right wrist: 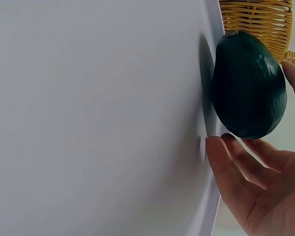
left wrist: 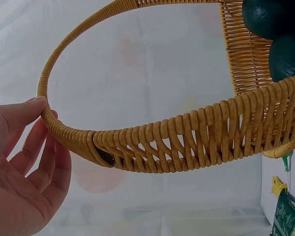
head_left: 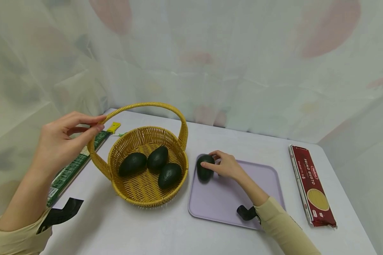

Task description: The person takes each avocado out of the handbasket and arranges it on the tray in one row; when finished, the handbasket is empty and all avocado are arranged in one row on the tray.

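A woven yellow basket [head_left: 146, 130] stands on the white table and holds three dark green avocados [head_left: 132, 163] [head_left: 157, 157] [head_left: 169, 175]. My left hand [head_left: 99, 123] is at the left side of the basket's handle [head_left: 146, 105]. Its thumb [left wrist: 24, 110] and index fingertip pinch the handle [left wrist: 78, 34] lightly. Another avocado [head_left: 204, 171] lies at the near-left corner of a lilac tray [head_left: 223, 202]. My right hand [head_left: 210, 159] holds that avocado [right wrist: 248, 83], with fingers [right wrist: 231, 167] on one side and the thumb on the other.
A red pasta pack [head_left: 311, 184] lies along the table's right side. A long green pack [head_left: 73, 166] with a yellow tag [head_left: 114, 126] lies left of the basket. A pale curtain hangs close behind the table.
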`<act>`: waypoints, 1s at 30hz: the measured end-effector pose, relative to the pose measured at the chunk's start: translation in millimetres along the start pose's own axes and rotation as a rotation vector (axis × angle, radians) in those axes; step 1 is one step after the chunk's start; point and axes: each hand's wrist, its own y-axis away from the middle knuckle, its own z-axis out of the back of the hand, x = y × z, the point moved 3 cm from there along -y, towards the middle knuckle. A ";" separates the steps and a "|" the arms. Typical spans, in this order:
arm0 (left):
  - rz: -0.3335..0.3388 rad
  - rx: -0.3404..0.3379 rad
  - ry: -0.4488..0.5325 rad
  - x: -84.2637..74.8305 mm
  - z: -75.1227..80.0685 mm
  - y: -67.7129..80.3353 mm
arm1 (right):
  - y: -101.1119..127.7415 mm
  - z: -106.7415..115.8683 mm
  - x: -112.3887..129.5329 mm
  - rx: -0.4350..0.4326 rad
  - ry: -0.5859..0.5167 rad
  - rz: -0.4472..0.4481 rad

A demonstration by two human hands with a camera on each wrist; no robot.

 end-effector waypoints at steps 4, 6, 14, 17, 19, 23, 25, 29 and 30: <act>-0.011 0.000 -0.002 0.0 0.2 -0.2 | 0.3 0.4 0.0 -0.011 0.018 0.016; -0.011 0.000 -0.002 0.1 0.3 0.0 | 0.4 1.5 0.3 -0.020 0.019 0.024; -0.006 0.001 -0.024 0.7 -0.2 1.6 | 2.2 12.6 6.2 -0.079 0.002 0.093; -0.007 0.000 -0.023 0.6 0.0 1.5 | 3.0 16.2 8.4 -0.097 0.005 0.128; -0.011 0.000 -0.022 0.6 0.2 1.3 | 3.7 17.6 9.3 -0.104 0.006 0.150; -0.008 0.004 -0.023 0.5 0.2 1.1 | 4.7 17.7 9.0 -0.108 0.017 0.183; -0.007 0.006 -0.028 0.6 0.2 1.2 | 5.3 17.0 8.6 -0.106 0.027 0.191; -0.010 0.009 -0.036 0.8 0.9 0.6 | 6.2 15.9 8.8 -0.103 0.065 0.206; -0.010 0.010 -0.038 0.8 1.0 0.5 | 6.0 15.5 8.8 -0.101 0.075 0.208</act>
